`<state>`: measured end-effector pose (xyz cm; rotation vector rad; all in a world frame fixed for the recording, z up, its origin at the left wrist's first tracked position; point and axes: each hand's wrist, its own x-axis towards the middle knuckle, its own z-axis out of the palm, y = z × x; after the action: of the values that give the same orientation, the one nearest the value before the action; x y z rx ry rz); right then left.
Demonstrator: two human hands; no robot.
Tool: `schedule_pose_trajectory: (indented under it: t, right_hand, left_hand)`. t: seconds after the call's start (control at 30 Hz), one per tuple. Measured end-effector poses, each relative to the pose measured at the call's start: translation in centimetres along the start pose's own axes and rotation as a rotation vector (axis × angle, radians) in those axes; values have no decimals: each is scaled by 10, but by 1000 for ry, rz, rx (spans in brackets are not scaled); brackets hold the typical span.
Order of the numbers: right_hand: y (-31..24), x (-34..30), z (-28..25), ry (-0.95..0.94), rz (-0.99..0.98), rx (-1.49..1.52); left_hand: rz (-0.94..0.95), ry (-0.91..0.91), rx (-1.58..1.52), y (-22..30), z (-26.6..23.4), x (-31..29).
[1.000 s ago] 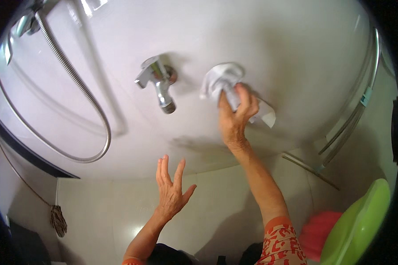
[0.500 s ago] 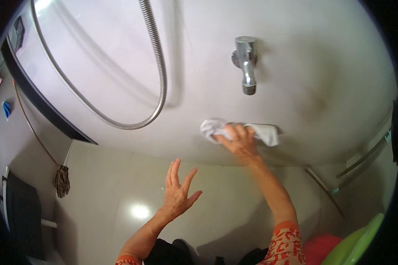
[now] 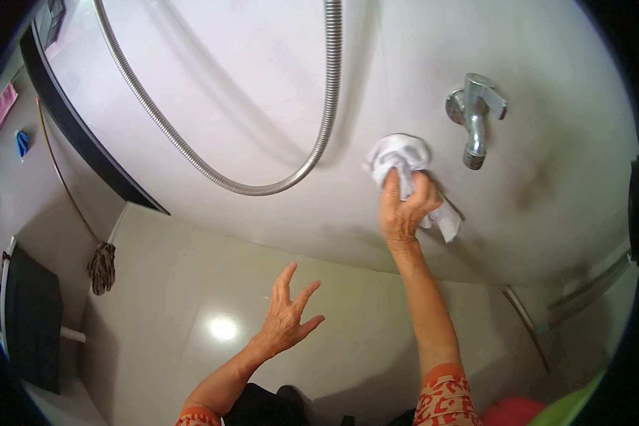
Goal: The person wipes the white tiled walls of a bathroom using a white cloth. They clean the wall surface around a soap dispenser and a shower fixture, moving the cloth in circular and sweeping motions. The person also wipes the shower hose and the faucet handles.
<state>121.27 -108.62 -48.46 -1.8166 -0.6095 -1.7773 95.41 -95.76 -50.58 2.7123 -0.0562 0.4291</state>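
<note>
A crumpled white cloth [image 3: 397, 153] is pressed against the pale wall [image 3: 234, 71], its tail hanging below my fingers. My right hand [image 3: 407, 209] grips it, with the forearm reaching up from the lower edge. Just right of the cloth, a chrome tap [image 3: 474, 121] sticks out of the wall. My left hand [image 3: 285, 312] is held in the air over the floor, fingers spread, holding nothing. Left of the cloth, a ribbed metal shower hose [image 3: 263, 189] hangs in a loop.
A mop [image 3: 101, 268] with a brown head leans at the left, near a dark panel [image 3: 32, 319]. Pink cloth [image 3: 1, 112] and a blue item [image 3: 22, 143] hang on the left wall. At the lower right are a red object [image 3: 511, 412], a green rim [image 3: 571, 406] and a thin pole [image 3: 525, 323].
My right hand has moved the cloth upward along the wall, closer to the tap. The whole view has shifted, so tap and hose appear further right. My left hand stays spread.
</note>
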Motion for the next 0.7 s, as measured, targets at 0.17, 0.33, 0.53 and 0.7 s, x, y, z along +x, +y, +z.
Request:
schedule_pose_trajectory:
  t: [0.17,0.33,0.53,0.7]
  right_hand:
    - [-55,-11,30,-6,-95,17]
    - [-86,-51,54,-158,-297,24]
    - [-63,-125,58,-522,-637,183]
    - [26,-145,10,-1150,-578,422]
  left_hand:
    - [-83,26,-2,-20,-11,-13]
    - [-105,59,15,-23,-16,-16]
    - [-59,29,-1,-14,-13,-19]
    - [33,-223,-92,-5,14,-27]
